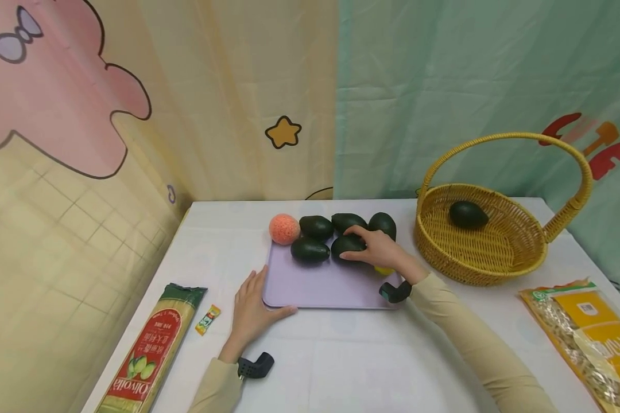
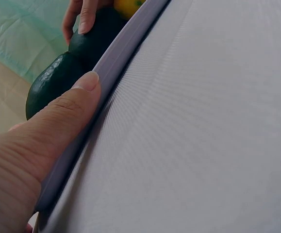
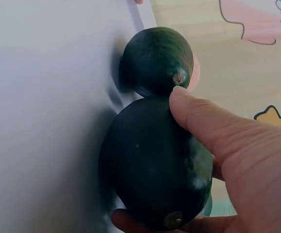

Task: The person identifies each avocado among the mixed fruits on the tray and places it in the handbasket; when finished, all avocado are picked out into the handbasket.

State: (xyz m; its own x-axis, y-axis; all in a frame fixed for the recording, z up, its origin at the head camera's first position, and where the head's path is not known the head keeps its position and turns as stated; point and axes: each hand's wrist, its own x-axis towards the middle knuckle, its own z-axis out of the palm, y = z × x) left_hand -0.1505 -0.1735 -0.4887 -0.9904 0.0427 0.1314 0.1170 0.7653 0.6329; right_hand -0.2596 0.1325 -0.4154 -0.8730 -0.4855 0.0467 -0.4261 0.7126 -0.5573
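Note:
A pale purple tray (image 1: pixel 310 287) carries several dark green avocados, an orange-pink textured ball (image 1: pixel 284 229) and a yellow thing (image 1: pixel 384 270) mostly hidden by the right arm. My right hand (image 1: pixel 377 248) grips an avocado (image 1: pixel 339 248) in the tray's front row, thumb and fingers on opposite sides. Another avocado (image 3: pixel 155 60) touches it end to end in the right wrist view. My left hand (image 1: pixel 253 310) rests at the tray's near left corner with fingers spread. Its thumb (image 2: pixel 77 102) lies against the tray rim in the left wrist view.
A yellow wicker basket (image 1: pixel 444 261) with a tall handle stands at the back right and holds one avocado (image 1: pixel 468 215). Spaghetti in a bag (image 1: pixel 152 350) and a small sachet (image 1: pixel 208 319) lie at left. An orange food bag (image 1: pixel 589 338) lies at right.

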